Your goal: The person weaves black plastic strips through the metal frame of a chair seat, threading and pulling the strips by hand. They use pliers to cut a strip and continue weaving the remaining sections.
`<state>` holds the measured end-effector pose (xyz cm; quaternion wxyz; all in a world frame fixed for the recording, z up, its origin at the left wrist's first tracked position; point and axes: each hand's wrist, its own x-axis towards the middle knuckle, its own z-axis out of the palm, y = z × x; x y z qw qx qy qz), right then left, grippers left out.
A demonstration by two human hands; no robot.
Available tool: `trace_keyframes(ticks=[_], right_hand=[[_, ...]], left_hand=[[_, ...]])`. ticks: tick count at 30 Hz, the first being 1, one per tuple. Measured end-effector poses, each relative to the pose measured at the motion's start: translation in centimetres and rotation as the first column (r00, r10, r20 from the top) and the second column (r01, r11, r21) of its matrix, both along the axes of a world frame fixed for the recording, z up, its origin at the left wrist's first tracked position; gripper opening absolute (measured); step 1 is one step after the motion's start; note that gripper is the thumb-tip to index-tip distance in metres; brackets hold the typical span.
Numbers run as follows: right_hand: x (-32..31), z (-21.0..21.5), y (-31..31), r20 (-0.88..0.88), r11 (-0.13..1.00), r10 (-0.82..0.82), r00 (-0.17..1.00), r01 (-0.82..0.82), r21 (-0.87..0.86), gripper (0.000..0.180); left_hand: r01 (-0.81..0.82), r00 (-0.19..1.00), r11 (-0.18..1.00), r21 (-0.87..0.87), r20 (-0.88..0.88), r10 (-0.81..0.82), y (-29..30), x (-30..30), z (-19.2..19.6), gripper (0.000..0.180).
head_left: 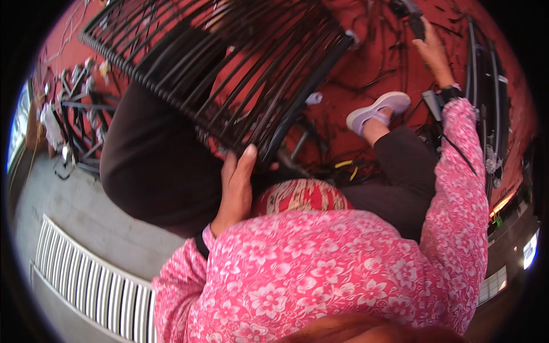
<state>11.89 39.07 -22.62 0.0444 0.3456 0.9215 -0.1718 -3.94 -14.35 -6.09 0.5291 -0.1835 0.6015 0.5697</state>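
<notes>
A black frame with strands strung across it (pixel 269 74), like a woven chair panel, lies tilted over my bent left leg. My left hand (pixel 237 183) is closed on its near corner, thumb on top. At the upper right, my right arm is stretched far out, and my right hand (pixel 433 54) is wrapped round a dark hand tool (pixel 409 14). The tool's far end runs toward the upper rim, and its exact kind is hard to make out. The hand and tool are apart from the panel.
Black strand scraps (pixel 380 63) litter the red floor mat. Yellow-handled pliers (pixel 346 166) lie by my lap. Dark metal frames (pixel 86 108) are heaped at the left, and long black bars (pixel 486 91) lie at the right. A white slatted panel (pixel 94 286) is at lower left.
</notes>
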Motion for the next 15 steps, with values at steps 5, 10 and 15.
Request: trace_keyframes(ticks=[5, 10, 15], right_hand=[[2.2, -5.5, 1.7, 0.219, 0.939, -0.339, 0.915, 0.342, 0.024, 0.079], [2.1, -7.7, -3.5, 0.031, 0.888, -0.459, 0.888, 0.46, -0.007, 0.063], [-4.5, 2.0, -14.5, -0.22, 0.787, -0.354, 0.909, 0.163, -0.595, 0.029]], left_hand=[[0.006, 1.0, 1.0, -0.016, -0.006, -0.006, 1.2, -0.3, 1.1, 0.042], [0.099, 0.992, 0.986, 0.136, 0.069, -0.109, 0.0, -0.1, 0.6, 0.054], [-0.076, 0.971, 0.898, 0.433, 0.237, -0.032, -0.7, 0.1, 0.1, 0.051]])
